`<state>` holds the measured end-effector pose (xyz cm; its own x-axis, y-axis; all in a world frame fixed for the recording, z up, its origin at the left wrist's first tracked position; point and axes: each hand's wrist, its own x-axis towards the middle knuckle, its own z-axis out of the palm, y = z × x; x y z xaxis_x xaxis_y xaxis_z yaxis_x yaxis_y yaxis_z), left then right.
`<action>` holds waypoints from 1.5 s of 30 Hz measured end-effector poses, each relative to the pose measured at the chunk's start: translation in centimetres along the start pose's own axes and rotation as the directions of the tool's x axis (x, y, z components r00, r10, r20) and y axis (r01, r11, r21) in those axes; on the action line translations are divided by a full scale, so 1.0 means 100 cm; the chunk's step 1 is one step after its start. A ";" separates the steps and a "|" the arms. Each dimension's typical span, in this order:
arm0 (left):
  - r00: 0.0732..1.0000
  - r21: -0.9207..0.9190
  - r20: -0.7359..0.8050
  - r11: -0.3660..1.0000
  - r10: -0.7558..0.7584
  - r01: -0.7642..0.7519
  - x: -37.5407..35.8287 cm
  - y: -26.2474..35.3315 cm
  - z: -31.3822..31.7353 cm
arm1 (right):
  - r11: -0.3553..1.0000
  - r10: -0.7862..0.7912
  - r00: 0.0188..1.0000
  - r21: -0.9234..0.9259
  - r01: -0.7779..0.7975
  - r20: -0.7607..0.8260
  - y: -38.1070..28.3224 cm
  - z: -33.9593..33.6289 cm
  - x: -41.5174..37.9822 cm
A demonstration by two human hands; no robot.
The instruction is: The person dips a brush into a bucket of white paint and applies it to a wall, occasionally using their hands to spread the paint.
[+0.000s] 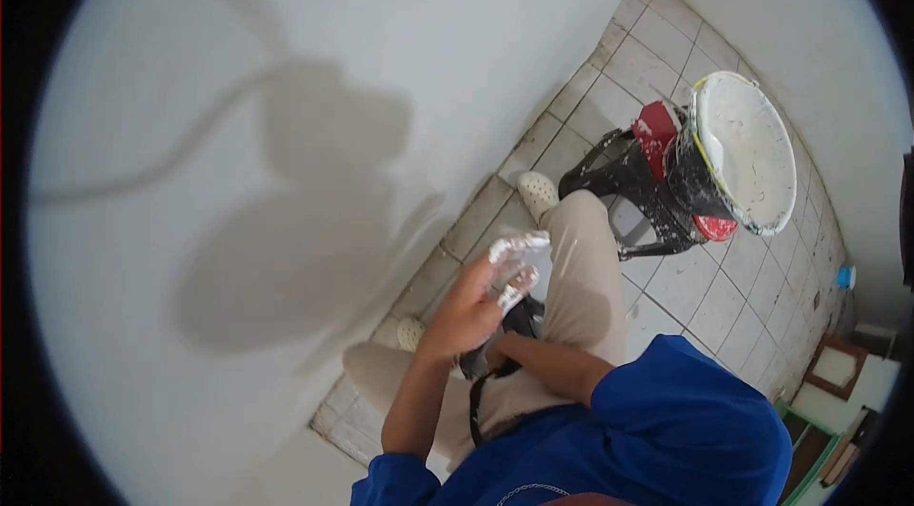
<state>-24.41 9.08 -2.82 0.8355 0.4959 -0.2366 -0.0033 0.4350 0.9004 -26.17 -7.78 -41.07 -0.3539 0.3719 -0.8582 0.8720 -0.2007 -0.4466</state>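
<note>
My left hand (473,301) is raised in front of my waist, fingers curled round a small tool (517,256) thick with white filler; it may be a scraper, but the coating hides its shape. The fingertips (522,279) are smeared with the same white. So the left grip is closed on the tool, which sits above my right thigh, between my body and the wall (314,125).

My right hand (495,346) is low at my hip, tucked behind the left wrist and against a black pouch (519,320) on a strap (473,406). Most of it is covered, and I cannot tell whether those fingers are spread or pressed together, or whether they grip anything.

I am wearing a blue shirt (666,420) and beige trousers (581,268), with 2 pale shoes (538,192) on a tiled floor (666,39) close to the wall's foot. The wall is smooth and white, and my shadow (305,220) falls across it.

To my right, well apart from both hands, a paint-spattered bucket (752,149) of white filler rests tilted on a black stool (628,187), with something red (657,135) wedged beside it. Further right, near the far wall, stands a small blue item (845,276), and framed pieces (838,368) lean in the corner.
</note>
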 end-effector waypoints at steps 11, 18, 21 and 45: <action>0.976 0.132 0.214 0.989 0.043 -0.073 0.082 0.048 0.014 | 0.997 0.048 0.987 0.056 -0.057 0.150 0.084 -0.115 -0.026; 0.976 -0.064 0.026 0.975 0.217 -0.215 0.093 0.019 0.039 | 0.997 0.038 0.974 -0.071 -0.023 0.224 0.147 -0.110 -0.023; 0.968 -0.148 -0.037 0.957 0.248 -0.251 0.091 -0.008 0.056 | 0.981 -0.045 0.962 -0.168 0.093 0.268 0.152 -0.112 0.007; 0.923 0.636 0.006 0.711 0.384 -0.300 0.202 -0.047 0.226 | 0.941 0.338 0.448 0.278 -0.195 -0.828 0.260 -0.238 -0.556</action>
<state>4.87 0.04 -3.56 0.7733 0.6206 0.1299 0.0965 -0.3178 0.9432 24.18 -12.11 1.06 0.4157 0.8492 -0.3258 0.7953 -0.5131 -0.3227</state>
